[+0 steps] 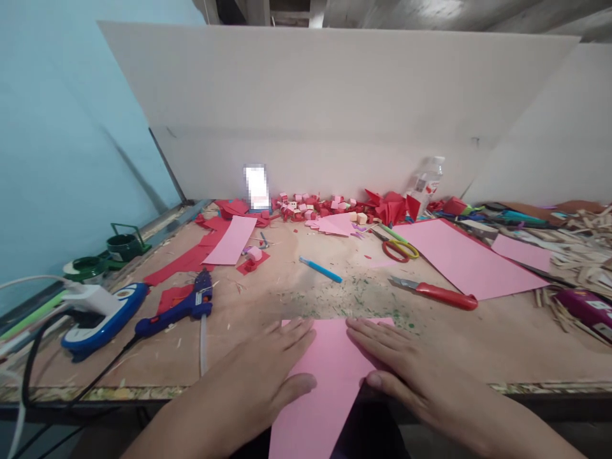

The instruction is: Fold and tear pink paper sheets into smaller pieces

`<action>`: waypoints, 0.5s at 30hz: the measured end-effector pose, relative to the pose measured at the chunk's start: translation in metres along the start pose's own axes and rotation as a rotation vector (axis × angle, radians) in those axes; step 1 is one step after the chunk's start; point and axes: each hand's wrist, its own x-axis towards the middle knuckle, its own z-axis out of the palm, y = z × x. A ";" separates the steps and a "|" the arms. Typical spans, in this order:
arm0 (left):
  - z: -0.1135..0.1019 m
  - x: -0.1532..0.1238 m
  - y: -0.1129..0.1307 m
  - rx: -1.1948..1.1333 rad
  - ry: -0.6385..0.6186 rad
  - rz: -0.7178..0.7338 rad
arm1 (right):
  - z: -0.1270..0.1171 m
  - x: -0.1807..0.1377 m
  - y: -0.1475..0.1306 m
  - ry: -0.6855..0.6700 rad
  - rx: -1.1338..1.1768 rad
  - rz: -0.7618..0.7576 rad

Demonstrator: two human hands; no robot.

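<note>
A pink sheet of paper lies at the near edge of the wooden table, its lower part hanging over the edge and coming to a slanted side. My left hand rests flat on the sheet's left half, fingers spread. My right hand presses flat on its right half, thumb at the slanted edge. Neither hand grips anything.
A blue glue gun and a blue power strip lie at the left. Ahead are a blue pen, a red utility knife, scissors, a large pink sheet, red paper scraps, a bottle and wooden sticks.
</note>
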 end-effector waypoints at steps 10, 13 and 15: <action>-0.010 0.003 -0.011 0.027 -0.002 0.046 | -0.033 -0.010 0.013 0.252 -0.264 -0.216; -0.014 -0.003 -0.006 0.044 0.139 0.166 | -0.034 -0.008 0.013 0.327 -0.261 -0.278; -0.018 -0.009 0.000 -0.028 0.273 0.265 | -0.036 -0.002 0.013 0.388 -0.229 -0.250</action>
